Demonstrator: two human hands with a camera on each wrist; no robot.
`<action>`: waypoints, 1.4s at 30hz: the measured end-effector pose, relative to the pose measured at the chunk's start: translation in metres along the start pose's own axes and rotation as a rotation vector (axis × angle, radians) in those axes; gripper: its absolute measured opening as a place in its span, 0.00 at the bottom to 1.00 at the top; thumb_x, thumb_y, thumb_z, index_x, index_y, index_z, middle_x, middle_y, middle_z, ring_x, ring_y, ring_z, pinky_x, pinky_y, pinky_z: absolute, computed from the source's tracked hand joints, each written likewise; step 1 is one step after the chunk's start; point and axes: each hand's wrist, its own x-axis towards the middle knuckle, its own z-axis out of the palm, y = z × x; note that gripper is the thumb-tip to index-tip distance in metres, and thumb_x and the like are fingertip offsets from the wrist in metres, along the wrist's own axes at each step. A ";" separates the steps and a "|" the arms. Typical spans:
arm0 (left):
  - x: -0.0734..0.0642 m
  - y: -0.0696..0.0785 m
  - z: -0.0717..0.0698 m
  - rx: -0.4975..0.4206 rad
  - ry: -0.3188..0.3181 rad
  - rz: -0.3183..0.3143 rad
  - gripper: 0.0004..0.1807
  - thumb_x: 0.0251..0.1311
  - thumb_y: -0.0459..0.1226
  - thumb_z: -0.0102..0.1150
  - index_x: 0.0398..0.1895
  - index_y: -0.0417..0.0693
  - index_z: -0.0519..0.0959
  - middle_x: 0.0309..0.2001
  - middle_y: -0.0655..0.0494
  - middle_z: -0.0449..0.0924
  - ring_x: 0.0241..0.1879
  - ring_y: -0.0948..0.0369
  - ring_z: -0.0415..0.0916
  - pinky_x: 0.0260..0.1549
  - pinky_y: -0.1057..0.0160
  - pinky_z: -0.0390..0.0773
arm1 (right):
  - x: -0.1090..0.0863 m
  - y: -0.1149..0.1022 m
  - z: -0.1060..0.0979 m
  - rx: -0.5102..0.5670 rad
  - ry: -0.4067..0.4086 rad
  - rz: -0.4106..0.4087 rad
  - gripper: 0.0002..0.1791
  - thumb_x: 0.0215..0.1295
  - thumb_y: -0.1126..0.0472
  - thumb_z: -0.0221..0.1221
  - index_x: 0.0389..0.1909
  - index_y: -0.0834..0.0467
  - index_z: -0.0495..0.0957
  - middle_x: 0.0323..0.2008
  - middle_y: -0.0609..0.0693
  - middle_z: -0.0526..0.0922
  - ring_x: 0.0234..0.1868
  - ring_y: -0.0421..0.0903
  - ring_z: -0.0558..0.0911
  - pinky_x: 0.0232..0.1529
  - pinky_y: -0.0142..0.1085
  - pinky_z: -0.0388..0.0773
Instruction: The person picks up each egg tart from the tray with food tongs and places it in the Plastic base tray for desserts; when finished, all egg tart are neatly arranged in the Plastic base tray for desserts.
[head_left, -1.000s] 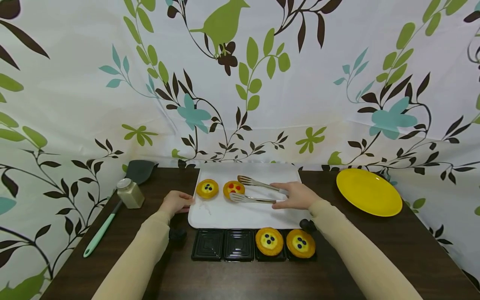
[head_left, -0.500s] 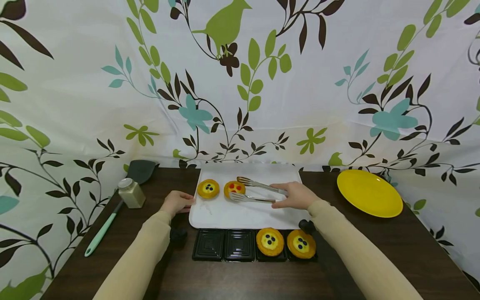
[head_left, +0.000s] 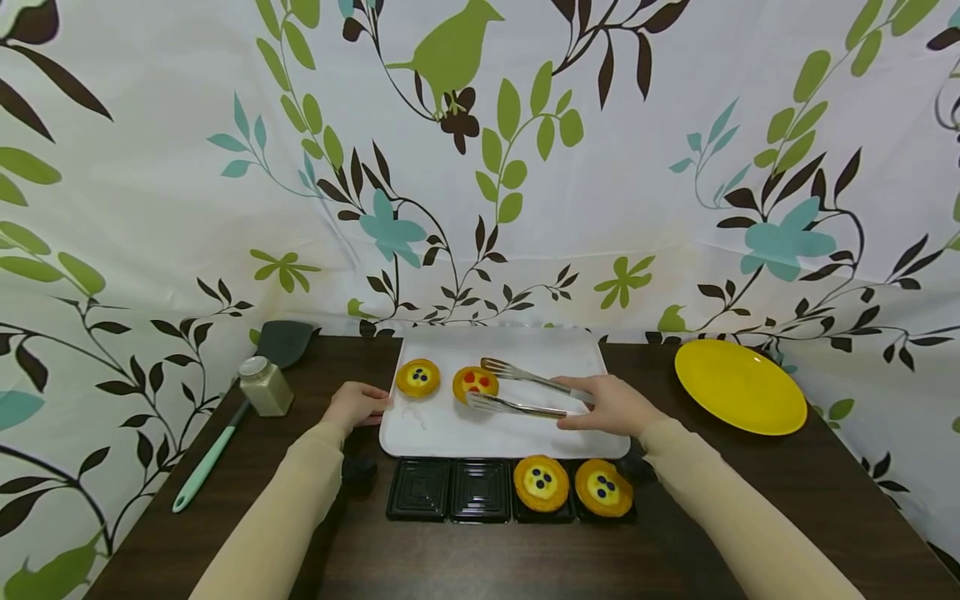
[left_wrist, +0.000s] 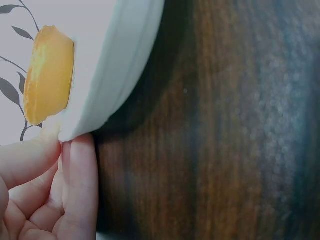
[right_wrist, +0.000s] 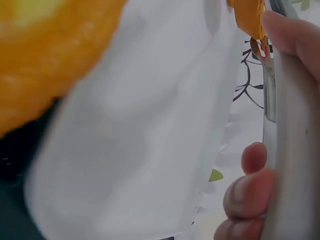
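My left hand [head_left: 354,406] pinches the left rim of a white tray [head_left: 517,437], thumb on top and fingers beneath, as the left wrist view shows. My right hand [head_left: 611,404] holds metal tongs [head_left: 525,408] whose slotted ends lie on either side of a tart with red topping [head_left: 476,382]. That tart appears over the tray's middle, with a shadow below it. Left of it on the tray sits a tart with dark berries [head_left: 417,379], close to my left hand. In the right wrist view, fingers curl round the tongs' pale handle [right_wrist: 295,130].
In front of the tray stands a row of black square holders [head_left: 480,492]; the two on the right bear berry tarts [head_left: 542,483]. At left are a shaker jar [head_left: 266,387] and a spatula with a mint handle [head_left: 213,458]. A yellow plate [head_left: 738,387] lies at right.
My right hand has moved right and slightly toward me with the tongs, and the red-topped tart has shifted the same way a little. My left hand stays at the tray's rim.
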 end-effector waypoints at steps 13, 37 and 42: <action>0.005 -0.003 0.000 0.004 -0.005 0.009 0.16 0.61 0.32 0.59 0.50 0.29 0.77 0.47 0.37 0.77 0.30 0.62 0.79 0.36 0.64 0.84 | -0.039 0.001 -0.002 0.009 0.007 -0.060 0.37 0.52 0.40 0.66 0.64 0.44 0.70 0.20 0.43 0.69 0.22 0.38 0.66 0.20 0.29 0.61; -0.001 -0.003 0.001 0.007 -0.004 0.026 0.17 0.62 0.33 0.58 0.51 0.29 0.77 0.50 0.35 0.75 0.34 0.59 0.80 0.38 0.63 0.84 | -0.088 -0.004 0.013 0.016 -0.027 -0.147 0.37 0.52 0.37 0.65 0.63 0.45 0.72 0.36 0.38 0.81 0.28 0.35 0.68 0.28 0.30 0.67; -0.002 -0.003 0.001 0.002 -0.002 0.031 0.17 0.62 0.33 0.59 0.51 0.29 0.77 0.50 0.35 0.76 0.35 0.59 0.80 0.38 0.63 0.84 | -0.092 -0.009 0.017 0.010 -0.031 -0.174 0.37 0.51 0.36 0.64 0.63 0.43 0.71 0.34 0.36 0.79 0.28 0.34 0.70 0.29 0.28 0.70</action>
